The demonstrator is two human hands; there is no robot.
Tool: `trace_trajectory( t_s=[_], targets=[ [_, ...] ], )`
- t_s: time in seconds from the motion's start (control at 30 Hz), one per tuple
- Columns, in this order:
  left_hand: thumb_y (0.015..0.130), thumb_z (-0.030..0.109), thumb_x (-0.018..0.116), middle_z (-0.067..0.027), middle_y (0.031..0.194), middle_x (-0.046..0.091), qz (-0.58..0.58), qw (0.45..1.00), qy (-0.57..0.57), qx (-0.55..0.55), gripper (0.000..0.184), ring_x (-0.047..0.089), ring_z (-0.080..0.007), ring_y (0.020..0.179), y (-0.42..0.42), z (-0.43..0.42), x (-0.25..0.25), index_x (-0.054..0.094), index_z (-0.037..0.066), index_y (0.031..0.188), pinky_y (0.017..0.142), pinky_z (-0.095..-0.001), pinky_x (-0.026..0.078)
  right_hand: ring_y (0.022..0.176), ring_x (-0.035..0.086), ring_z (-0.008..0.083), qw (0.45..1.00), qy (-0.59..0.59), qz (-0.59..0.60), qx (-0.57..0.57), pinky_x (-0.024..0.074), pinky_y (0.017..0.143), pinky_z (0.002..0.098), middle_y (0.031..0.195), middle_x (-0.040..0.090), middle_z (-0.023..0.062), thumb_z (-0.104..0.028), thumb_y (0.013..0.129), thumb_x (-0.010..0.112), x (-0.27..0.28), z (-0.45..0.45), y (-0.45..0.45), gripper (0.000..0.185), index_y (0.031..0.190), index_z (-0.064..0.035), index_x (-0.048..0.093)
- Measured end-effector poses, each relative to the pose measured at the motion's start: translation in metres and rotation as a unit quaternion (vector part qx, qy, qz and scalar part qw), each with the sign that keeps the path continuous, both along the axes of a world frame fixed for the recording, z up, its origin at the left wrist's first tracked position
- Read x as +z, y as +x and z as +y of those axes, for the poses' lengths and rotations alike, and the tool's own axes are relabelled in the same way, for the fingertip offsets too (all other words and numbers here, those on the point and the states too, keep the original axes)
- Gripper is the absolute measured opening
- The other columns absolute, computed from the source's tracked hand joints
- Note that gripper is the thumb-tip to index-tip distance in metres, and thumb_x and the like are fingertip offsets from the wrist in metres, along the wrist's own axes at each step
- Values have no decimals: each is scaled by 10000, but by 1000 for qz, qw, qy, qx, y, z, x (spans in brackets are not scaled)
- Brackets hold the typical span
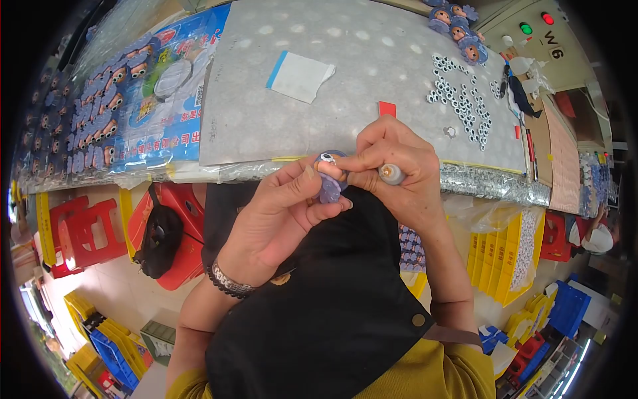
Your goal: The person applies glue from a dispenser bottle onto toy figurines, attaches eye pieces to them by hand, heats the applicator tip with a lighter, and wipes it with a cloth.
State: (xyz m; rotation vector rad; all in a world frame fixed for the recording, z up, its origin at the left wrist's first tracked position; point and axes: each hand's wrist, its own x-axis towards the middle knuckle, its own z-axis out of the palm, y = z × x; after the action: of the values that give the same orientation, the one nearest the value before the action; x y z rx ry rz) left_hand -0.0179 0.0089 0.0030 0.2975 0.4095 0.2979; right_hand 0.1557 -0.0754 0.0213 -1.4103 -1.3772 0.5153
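Note:
In the head view, my left hand is closed around a small doll figure with a purple-blue body and a big round eye on its face. My right hand is curled, its fingertips against the doll's face. Tucked in that same hand is a pale cylindrical tool, its round end facing me; the rest is hidden by the fingers. Both hands are just above the front edge of the workbench. Several loose doll eyes lie spread on the right of the bench.
Rows of similar dolls stand at left, with more dolls at the back right. A white cloth piece and a red tag lie on the bench. A control box stands at right, a red stool below left.

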Motion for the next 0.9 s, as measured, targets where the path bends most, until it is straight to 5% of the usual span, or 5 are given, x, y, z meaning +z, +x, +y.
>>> trace_trajectory(
  t_s=[0.2, 0.3, 0.9],
  targets=[
    [816, 179, 700, -129, 1079, 604, 57, 987, 147, 29, 540, 663, -273, 859, 5, 1, 7, 454, -35, 1247, 740, -301, 581, 636, 531, 101, 993, -14, 116, -7, 408, 543, 229, 702, 529, 15, -29, 732, 719, -4, -3, -2, 129, 844, -27, 656],
    [791, 147, 720, -127, 1074, 605, 65, 981, 177, 38, 567, 662, -267, 869, 6, -1, 7, 449, -26, 1259, 750, -310, 577, 562, 497, 69, 893, -158, 421, -17, 368, 473, 213, 686, 525, -6, -61, 770, 683, 2, -4, -9, 124, 851, -34, 592],
    [758, -42, 707, -149, 1083, 572, 101, 964, 240, 52, 536, 619, -206, 934, 6, -7, 8, 455, -32, 1231, 776, -331, 574, 501, 462, 39, 871, -207, 445, -2, 317, 429, 192, 628, 496, -30, -88, 768, 650, -5, -3, -12, 122, 811, -71, 537]
  ],
)
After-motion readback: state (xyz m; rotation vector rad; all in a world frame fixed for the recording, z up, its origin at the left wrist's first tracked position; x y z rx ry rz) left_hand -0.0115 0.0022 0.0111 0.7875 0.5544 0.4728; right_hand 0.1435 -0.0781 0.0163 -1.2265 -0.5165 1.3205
